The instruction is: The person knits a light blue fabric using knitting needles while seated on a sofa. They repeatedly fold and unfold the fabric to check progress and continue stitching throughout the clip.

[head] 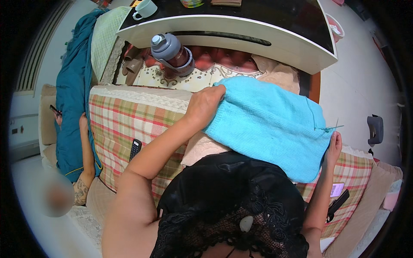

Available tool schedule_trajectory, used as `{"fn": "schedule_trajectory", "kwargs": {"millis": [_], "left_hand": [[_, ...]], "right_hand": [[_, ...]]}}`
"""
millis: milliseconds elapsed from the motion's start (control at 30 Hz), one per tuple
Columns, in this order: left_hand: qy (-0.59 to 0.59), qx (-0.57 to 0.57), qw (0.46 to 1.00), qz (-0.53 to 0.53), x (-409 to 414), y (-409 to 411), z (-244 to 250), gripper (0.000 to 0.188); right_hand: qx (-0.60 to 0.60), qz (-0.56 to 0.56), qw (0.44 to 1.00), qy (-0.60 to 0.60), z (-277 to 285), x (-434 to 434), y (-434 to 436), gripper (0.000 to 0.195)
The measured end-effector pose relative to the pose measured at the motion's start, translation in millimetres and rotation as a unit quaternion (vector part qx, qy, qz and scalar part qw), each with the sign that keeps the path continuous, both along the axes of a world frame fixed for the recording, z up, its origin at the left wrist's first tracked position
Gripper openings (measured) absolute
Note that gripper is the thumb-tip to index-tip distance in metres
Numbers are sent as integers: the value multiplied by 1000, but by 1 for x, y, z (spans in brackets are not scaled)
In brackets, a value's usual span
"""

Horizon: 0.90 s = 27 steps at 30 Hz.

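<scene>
A turquoise ribbed knitted piece lies spread over my lap, with its far part reaching over the space before the sofa. My left hand grips its left edge near the upper corner, fingers folded over the fabric. At the right edge my right hand pinches the knitting with its fingertips. Just above those fingertips, thin needle-like tips stick out beside a small bunch of turquoise yarn. A beige cloth shows under the near left edge of the knitting.
Ahead stands a black-topped table with a white mug. A large grey jug stands before it. On the plaid sofa cover lie a remote control, a phone and a black object. Another person lies at left under a teal quilt.
</scene>
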<state>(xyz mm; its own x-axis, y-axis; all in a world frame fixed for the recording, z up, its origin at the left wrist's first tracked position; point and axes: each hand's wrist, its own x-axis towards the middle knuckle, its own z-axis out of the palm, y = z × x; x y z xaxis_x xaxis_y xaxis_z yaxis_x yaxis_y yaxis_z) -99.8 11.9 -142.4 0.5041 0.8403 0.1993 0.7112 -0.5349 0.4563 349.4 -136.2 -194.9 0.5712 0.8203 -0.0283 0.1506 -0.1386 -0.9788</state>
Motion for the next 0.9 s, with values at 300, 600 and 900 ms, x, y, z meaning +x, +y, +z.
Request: {"fn": "schedule_trajectory", "kwargs": {"millis": [300, 600, 900], "left_hand": [[-68, -137, 977, 147, -11, 11, -6, 27], [-308, -310, 889, 137, -25, 11, -47, 20], [-338, -313, 881, 109, -29, 4, -54, 22]], "right_hand": [[-14, -7, 1000, -10, -5, 3, -3, 24], [-14, -15, 1000, 4, 0, -7, 0, 23], [-6, -17, 1000, 10, -7, -1, -1, 21]]}}
